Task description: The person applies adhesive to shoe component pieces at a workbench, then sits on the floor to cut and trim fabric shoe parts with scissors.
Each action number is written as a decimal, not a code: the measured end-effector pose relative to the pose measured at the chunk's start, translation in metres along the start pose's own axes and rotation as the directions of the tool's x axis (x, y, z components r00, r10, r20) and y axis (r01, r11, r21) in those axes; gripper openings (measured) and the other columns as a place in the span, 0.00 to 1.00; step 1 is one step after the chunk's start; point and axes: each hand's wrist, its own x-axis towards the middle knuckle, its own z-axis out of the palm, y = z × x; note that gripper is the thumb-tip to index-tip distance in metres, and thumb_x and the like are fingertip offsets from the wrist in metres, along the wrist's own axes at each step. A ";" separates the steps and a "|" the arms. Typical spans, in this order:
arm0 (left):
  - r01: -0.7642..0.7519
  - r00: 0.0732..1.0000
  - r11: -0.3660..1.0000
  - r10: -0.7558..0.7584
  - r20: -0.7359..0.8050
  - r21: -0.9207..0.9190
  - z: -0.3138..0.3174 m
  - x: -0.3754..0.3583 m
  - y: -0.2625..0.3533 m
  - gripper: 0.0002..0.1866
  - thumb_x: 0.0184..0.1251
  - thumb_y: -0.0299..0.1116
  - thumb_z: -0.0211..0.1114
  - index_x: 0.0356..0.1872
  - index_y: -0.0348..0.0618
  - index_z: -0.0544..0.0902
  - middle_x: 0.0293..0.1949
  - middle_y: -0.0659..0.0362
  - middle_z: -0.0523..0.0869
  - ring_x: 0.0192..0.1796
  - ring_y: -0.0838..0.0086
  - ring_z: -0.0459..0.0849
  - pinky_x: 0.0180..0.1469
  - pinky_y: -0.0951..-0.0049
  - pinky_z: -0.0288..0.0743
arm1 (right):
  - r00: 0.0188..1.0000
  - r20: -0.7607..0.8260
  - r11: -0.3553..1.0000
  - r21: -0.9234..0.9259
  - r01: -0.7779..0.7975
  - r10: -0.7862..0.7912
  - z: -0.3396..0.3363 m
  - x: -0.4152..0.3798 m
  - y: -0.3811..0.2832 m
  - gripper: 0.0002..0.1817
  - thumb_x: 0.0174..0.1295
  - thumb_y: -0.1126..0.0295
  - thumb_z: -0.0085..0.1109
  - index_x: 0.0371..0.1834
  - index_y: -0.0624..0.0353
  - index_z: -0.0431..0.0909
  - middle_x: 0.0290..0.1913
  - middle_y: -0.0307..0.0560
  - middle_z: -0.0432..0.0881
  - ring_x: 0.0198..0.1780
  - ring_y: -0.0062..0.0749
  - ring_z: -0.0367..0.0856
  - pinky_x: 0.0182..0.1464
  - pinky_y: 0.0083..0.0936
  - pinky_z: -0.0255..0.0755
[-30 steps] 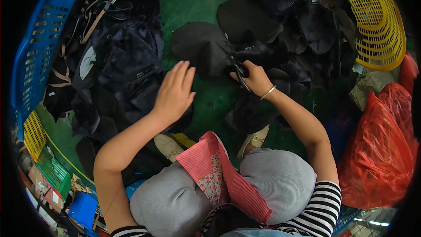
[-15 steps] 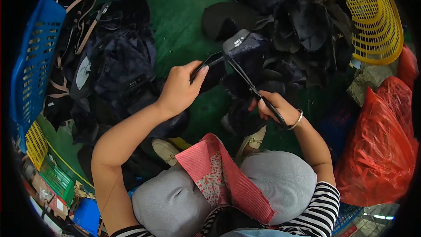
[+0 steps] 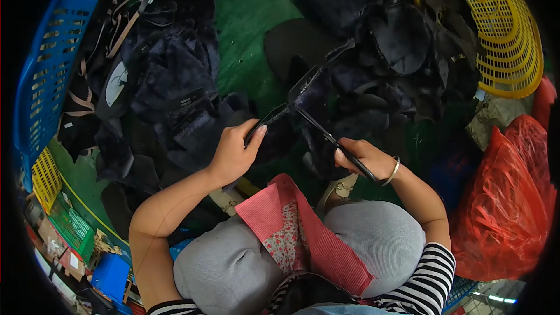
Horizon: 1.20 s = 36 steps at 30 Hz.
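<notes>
My left hand (image 3: 233,154) pinches the near end of a dark strip of fleecy cloth pieces (image 3: 275,118) between thumb and fingers. Beyond it, a further dark piece (image 3: 304,86) with small white lettering on its edge tilts away. In my right hand (image 3: 367,160) is a pair of black-handled scissors (image 3: 324,133), fingers wrapped round the handles. The scissor tips meet the strip near the lettered piece; whether the blades are fully closed is hard to see. Under my hands, dark fleecy pieces lie heaped on the left (image 3: 175,76) and on the right (image 3: 402,41).
A blue basket (image 3: 55,58) stands at the left and a yellow basket (image 3: 510,52) at the upper right. A red plastic bag (image 3: 501,198) sits on the right. Green floor (image 3: 251,29) shows between the heaps. My knees and light shoes are below.
The lettered piece has dropped lower and tilted away at the scissor tips. My left hand has come down closer to me; my right hand has lowered slightly, still holding the scissors.
</notes>
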 end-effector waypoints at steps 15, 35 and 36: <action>-0.072 0.971 0.873 0.172 -0.166 0.483 -0.069 -0.038 -0.046 0.11 0.62 0.27 0.61 0.44 0.32 0.79 0.35 0.44 0.83 0.36 0.54 0.84 0.37 0.66 0.76 | 0.971 -0.209 0.983 0.113 0.145 -0.119 -0.018 0.012 -0.005 0.30 0.60 0.43 0.54 0.26 0.66 0.70 0.15 0.42 0.67 0.21 0.21 0.67 0.23 0.24 0.61; -0.009 0.979 0.999 0.000 0.205 0.039 0.054 0.138 -0.030 0.20 0.48 0.38 0.74 0.38 0.34 0.80 0.32 0.55 0.84 0.35 0.73 0.81 0.40 0.73 0.74 | 0.985 -0.172 0.935 0.350 0.048 0.014 -0.040 0.071 0.041 0.35 0.59 0.33 0.46 0.30 0.61 0.72 0.23 0.38 0.72 0.21 0.18 0.67 0.24 0.16 0.61; -0.054 0.974 0.998 0.058 0.220 -0.024 0.060 0.120 -0.031 0.17 0.50 0.36 0.72 0.35 0.33 0.81 0.25 0.60 0.82 0.30 0.80 0.78 0.35 0.76 0.73 | 0.986 -0.164 0.936 0.343 0.079 -0.023 -0.037 0.068 0.041 0.34 0.60 0.34 0.46 0.30 0.61 0.71 0.23 0.38 0.71 0.20 0.17 0.65 0.22 0.15 0.59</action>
